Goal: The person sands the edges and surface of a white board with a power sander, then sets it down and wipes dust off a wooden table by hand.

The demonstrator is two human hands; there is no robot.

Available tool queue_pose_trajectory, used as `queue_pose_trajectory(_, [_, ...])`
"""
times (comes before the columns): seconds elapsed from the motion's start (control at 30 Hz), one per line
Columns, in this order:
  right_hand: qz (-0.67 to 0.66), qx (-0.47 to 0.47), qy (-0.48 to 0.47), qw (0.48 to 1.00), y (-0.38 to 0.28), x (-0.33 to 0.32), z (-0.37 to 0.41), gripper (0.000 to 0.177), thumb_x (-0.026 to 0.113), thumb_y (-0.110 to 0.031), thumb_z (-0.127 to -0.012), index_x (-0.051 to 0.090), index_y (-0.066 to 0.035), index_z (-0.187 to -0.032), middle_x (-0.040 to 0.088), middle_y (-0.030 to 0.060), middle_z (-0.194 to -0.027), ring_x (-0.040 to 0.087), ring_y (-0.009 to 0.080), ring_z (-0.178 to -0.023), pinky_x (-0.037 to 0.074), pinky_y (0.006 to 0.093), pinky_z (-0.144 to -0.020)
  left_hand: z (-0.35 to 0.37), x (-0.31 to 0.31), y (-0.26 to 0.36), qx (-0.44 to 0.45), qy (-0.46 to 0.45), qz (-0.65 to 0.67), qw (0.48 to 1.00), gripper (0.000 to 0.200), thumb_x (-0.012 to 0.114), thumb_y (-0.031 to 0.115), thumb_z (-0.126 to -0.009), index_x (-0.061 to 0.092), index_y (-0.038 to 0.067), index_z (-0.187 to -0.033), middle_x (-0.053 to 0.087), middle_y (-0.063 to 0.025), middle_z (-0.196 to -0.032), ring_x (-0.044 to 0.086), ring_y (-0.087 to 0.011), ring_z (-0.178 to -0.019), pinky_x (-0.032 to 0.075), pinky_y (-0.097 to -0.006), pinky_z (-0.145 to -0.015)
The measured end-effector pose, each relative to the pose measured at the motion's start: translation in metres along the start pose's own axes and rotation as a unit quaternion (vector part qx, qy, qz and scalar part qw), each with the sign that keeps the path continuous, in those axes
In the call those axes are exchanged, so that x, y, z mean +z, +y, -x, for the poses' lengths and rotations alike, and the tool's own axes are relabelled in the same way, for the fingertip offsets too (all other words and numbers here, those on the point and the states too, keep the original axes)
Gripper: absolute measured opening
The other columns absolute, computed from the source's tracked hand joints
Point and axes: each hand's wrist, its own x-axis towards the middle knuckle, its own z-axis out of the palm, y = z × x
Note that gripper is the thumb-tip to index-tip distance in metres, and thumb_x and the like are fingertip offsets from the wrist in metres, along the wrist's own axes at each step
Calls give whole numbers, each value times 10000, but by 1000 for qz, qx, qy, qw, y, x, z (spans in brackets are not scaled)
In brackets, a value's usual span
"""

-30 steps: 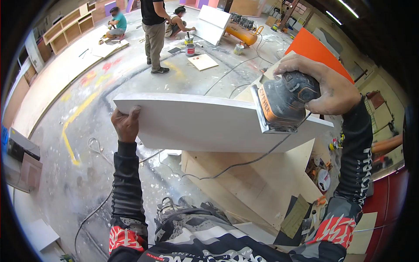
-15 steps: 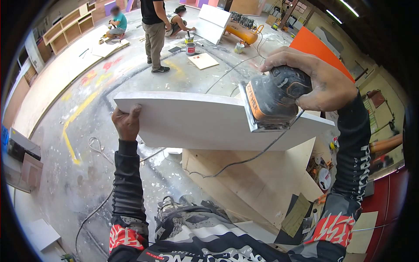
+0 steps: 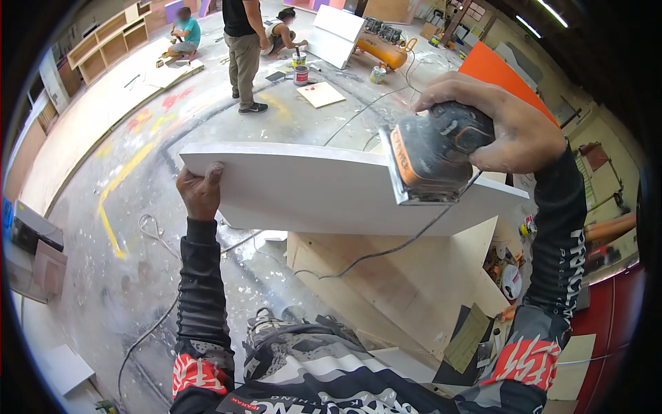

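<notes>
A long white board (image 3: 310, 193) lies across the view above a plywood piece (image 3: 386, 276). Its left end is gripped by my left hand (image 3: 200, 188), with the thumb on the near face. My right hand (image 3: 507, 127) is wrapped round the top of a dusty black and orange power sander (image 3: 431, 155). The sander's flat pad is at the board's upper edge, right of the middle, and its cable hangs down over the board. Whether pad and edge touch all along cannot be made out.
A standing person (image 3: 243, 55) and two crouching people (image 3: 185, 34) (image 3: 281, 34) are farther back. An orange compressor (image 3: 383, 52), paint cans (image 3: 301, 74) and a small board (image 3: 319, 94) are on the floor. An orange panel (image 3: 507, 79) stands behind my right hand. Cables cross the floor.
The sander and my right hand have shifted very slightly right, and the sander is turned a little. My left hand keeps its hold on the board.
</notes>
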Motion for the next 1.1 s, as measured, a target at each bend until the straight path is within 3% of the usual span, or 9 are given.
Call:
queue_pose_trajectory(0.1, [10, -15, 7, 1000, 8, -2, 8, 706, 560, -18, -539, 564, -27, -1245, 564, 113, -1247, 515, 254, -1236, 364, 342, -1114, -1, -3, -4, -25, -14, 30, 999, 363, 810, 260, -811, 643, -34, -942, 687, -52, -859, 625, -115, -765, 512, -261, -705])
queue_pose_trajectory(0.23, [-45, 45, 15, 998, 12, -2, 17, 700, 561, -14, -538, 563, -12, -1238, 559, 116, -1263, 514, 245, -1245, 349, 344, -1128, -1, 1, -3, -22, -4, 15, 1000, 366, 812, 262, -810, 643, -35, -941, 690, -54, -863, 624, -107, -775, 512, -259, -708])
queue_pose_trajectory(0.4, [6, -45, 9, 999, 3, -1, 5, 706, 561, -47, -528, 576, -22, -1234, 564, 129, -1230, 531, 262, -1191, 393, 352, -1087, -2, 1, 0, -13, 2, -13, 1000, 383, 812, 287, -808, 646, -33, -939, 693, -56, -869, 628, -116, -782, 516, -272, -717])
queue_pose_trajectory(0.57, [-2, -38, 6, 999, -7, -2, -3, 725, 568, -80, -513, 588, -64, -1237, 564, 124, -1223, 525, 276, -1168, 377, 338, -1089, -3, 1, 1, -12, -2, -13, 1000, 357, 807, 260, -810, 647, -34, -934, 694, -58, -859, 628, -117, -774, 514, -274, -708])
queue_pose_trajectory(0.87, [-33, 13, 9, 999, -5, -5, 4, 683, 549, -28, -536, 581, -16, -1218, 554, 133, -1246, 511, 270, -1212, 365, 333, -1103, -6, 7, 6, -30, 0, -9, 1000, 285, 798, 187, -806, 649, -35, -905, 696, -67, -832, 635, -116, -735, 517, -259, -671])
queue_pose_trajectory(1.1, [6, -80, 17, 997, -24, 0, -24, 666, 563, -47, -546, 589, -25, -1212, 562, 134, -1202, 523, 267, -1149, 396, 329, -1067, -6, 7, 14, -31, -13, -5, 999, 299, 802, 200, -805, 651, -38, -907, 700, -72, -830, 643, -116, -734, 525, -261, -672])
